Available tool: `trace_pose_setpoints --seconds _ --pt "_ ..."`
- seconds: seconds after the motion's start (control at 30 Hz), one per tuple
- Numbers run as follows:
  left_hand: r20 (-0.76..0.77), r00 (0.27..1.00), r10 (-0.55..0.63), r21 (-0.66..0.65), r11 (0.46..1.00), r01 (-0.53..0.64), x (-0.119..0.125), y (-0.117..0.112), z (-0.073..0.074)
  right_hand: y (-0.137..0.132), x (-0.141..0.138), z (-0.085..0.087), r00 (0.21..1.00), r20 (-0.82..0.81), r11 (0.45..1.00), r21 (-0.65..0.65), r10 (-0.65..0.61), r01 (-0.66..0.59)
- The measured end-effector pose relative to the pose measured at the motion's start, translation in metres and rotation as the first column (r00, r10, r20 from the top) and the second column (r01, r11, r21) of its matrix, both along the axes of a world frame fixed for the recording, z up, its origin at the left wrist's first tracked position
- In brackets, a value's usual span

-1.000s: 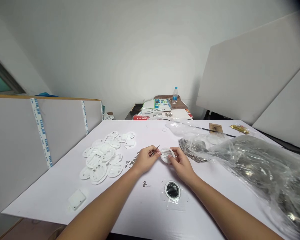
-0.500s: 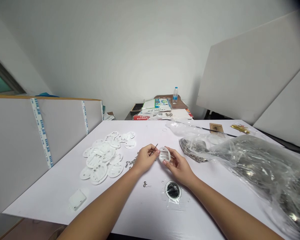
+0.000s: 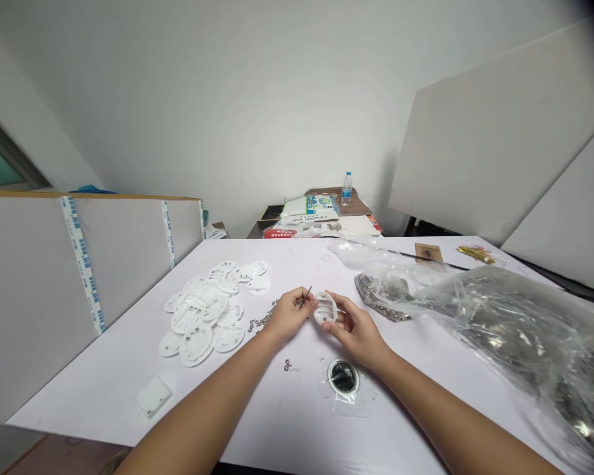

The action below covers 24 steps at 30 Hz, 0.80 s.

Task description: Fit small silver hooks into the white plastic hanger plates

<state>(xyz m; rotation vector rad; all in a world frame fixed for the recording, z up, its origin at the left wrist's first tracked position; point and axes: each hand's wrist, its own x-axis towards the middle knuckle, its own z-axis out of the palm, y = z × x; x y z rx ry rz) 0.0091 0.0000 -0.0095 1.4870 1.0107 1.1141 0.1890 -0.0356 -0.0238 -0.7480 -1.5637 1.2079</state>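
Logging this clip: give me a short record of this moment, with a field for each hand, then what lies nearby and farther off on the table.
Left hand: pinches a thin metal pin
Right hand: holds a slotted white plastic disc
Nearby: loose small metal parts; a black-centred white ring
Farther off: a heap of white plastic discs; a clear plastic bag of metal parts

Head-worn view, forward and downward
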Motion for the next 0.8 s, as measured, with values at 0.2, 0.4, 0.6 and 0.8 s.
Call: trace_pose_setpoints --seconds 0.2,0.4,0.6,0.8 --pt "0.021 0.997 -0.073 -0.058 0.996 0.074 -0.0058 0.0016 0.0039 0.0037 0.0015 -0.001 0.999 -0.04 1.0 0.005 -0.025 0.025" --pt "0.043 0.995 -0.094 -0.04 0.995 0.095 -0.0087 0.0019 0.0062 0.0046 0.0025 -0.0013 0.998 -0.067 1.0 0.009 -0.011 0.012" --pt "0.035 0.995 -0.092 -0.031 0.995 0.094 -0.0092 0.0027 0.0045 0.0059 0.0027 -0.0049 0.997 -0.072 1.0 -0.003 0.006 -0.006" --pt "0.003 0.998 -0.069 -0.006 0.998 0.069 -0.0082 0.0034 0.0025 0.0065 0.0034 -0.0066 0.999 -0.03 0.998 0.053 0.029 -0.028"
